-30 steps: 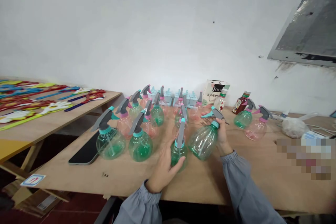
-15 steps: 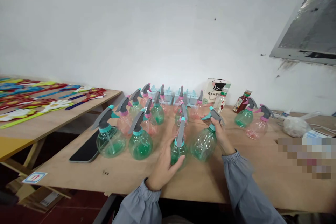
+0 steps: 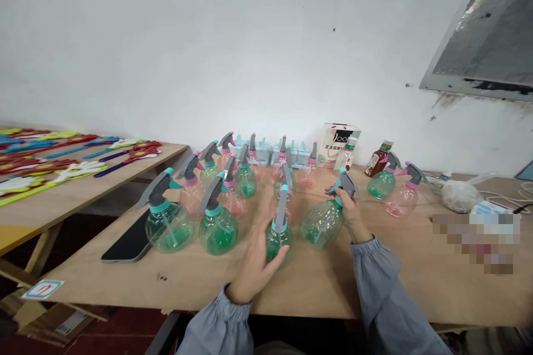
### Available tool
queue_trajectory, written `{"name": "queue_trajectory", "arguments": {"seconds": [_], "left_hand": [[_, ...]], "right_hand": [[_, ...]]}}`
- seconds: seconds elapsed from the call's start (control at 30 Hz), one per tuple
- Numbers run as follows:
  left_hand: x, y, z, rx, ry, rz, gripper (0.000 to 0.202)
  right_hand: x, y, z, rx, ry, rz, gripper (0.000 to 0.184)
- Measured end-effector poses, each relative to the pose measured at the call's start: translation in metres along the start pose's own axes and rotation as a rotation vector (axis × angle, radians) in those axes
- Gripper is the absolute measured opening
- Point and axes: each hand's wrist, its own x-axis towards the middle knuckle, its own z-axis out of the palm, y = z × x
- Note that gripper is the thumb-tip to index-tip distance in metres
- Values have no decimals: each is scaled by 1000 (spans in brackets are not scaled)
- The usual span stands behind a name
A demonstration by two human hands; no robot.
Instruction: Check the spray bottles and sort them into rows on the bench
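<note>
My left hand [image 3: 259, 263] is wrapped round the body of a small green spray bottle [image 3: 278, 236], which stands upright on the table. My right hand [image 3: 348, 204] grips another green spray bottle [image 3: 321, 224] by its grey trigger head and neck. That bottle leans, its head tipped to the right. Further left stand two more green spray bottles, one at the front [image 3: 219, 231] and one beside the phone [image 3: 170, 227]. Behind them several pink and green spray bottles form loose rows, among them a pink one [image 3: 192, 197].
A black phone [image 3: 127, 241] lies on the wooden table [image 3: 200, 283]. To the right are a green spray bottle [image 3: 381, 183], a pink one [image 3: 400, 201], a brown bottle [image 3: 378, 160] and a plastic bag [image 3: 460, 195]. A printed box [image 3: 328, 147] stands at the wall. Colourful hand-shaped items [image 3: 79, 169] cover the left table.
The bottle in my right hand has tilted further, its base lifting slightly. My left hand keeps its hold. The whole view has shifted a little to the right.
</note>
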Motion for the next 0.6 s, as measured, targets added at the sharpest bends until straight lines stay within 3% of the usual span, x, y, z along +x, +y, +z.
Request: {"name": "queue_trajectory", "arguments": {"seconds": [0.1,0.27,0.43,0.6], "left_hand": [[0,0,0,10,-6,3,60],[-1,0,0,20,9,3,56],[-1,0,0,20,9,4,55],[-1,1,0,23,16,16,55]], "right_hand": [[1,1,-3,57,-49,-13,23],[3,4,-7,-24,146,-58,20],[5,4,-7,19,-51,-56,21],[2,-2,-15,-159,65,-133,22]]}}
